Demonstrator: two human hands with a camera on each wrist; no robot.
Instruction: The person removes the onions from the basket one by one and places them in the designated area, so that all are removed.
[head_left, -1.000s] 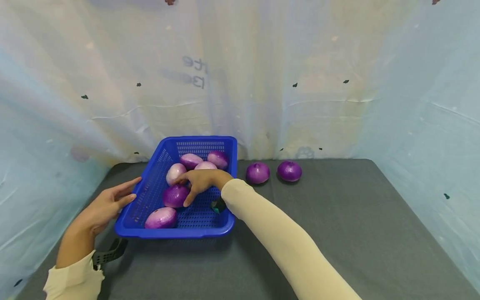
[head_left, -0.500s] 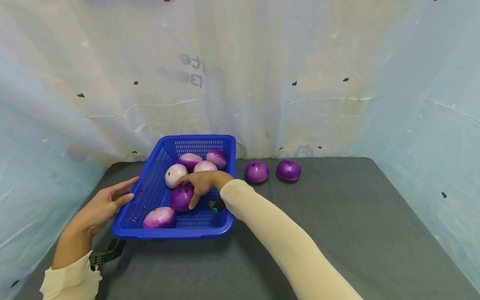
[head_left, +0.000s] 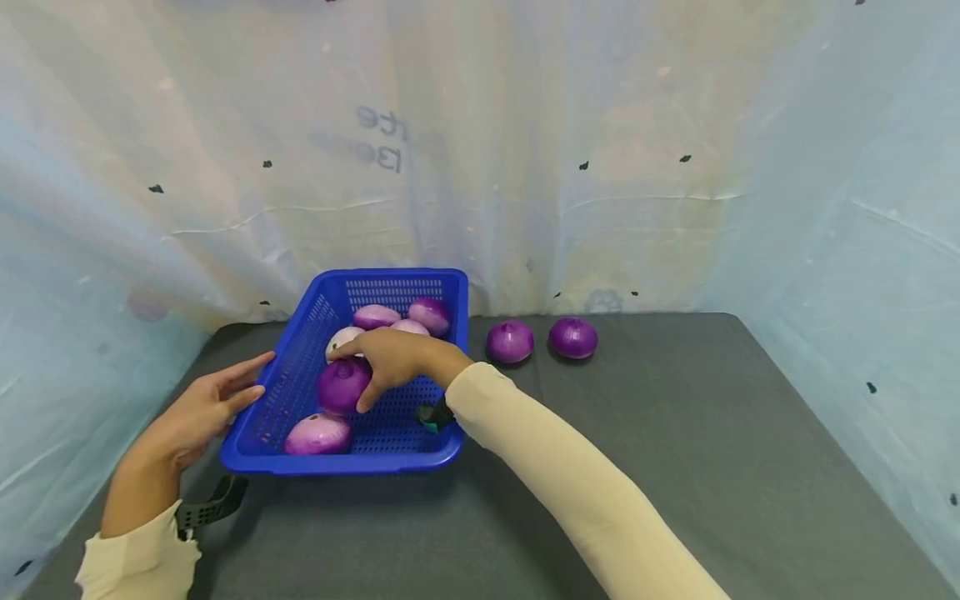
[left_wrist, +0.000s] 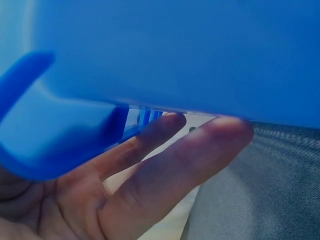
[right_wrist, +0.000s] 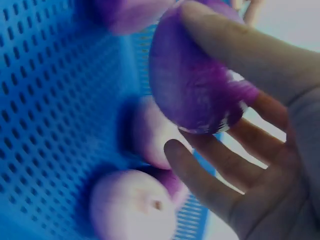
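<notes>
My right hand (head_left: 393,357) reaches into the blue plastic basket (head_left: 345,465) and holds a dark purple onion (head_left: 341,388) between thumb and fingers. In the right wrist view the thumb lies along one side of this onion (right_wrist: 182,75), with fingers on the other. Close in front of it is a paler purple onion (head_left: 318,436); behind are a whitish onion (head_left: 342,338), partly covered by my fingers, and several pink-purple onions (head_left: 430,315). My left hand (head_left: 198,417) touches the basket's left side, its fingers fairly straight at the rim in the left wrist view.
Two more purple onions, one nearer the basket (head_left: 510,342) and one farther right (head_left: 573,338), sit on the grey-covered table (head_left: 660,433). A pale plastic sheet (head_left: 480,150) hangs along the back and both sides.
The dark purple onion shifted right, then back left with my right hand, and now sits higher, beside the whitish onion. My left hand stays at the basket's side.
</notes>
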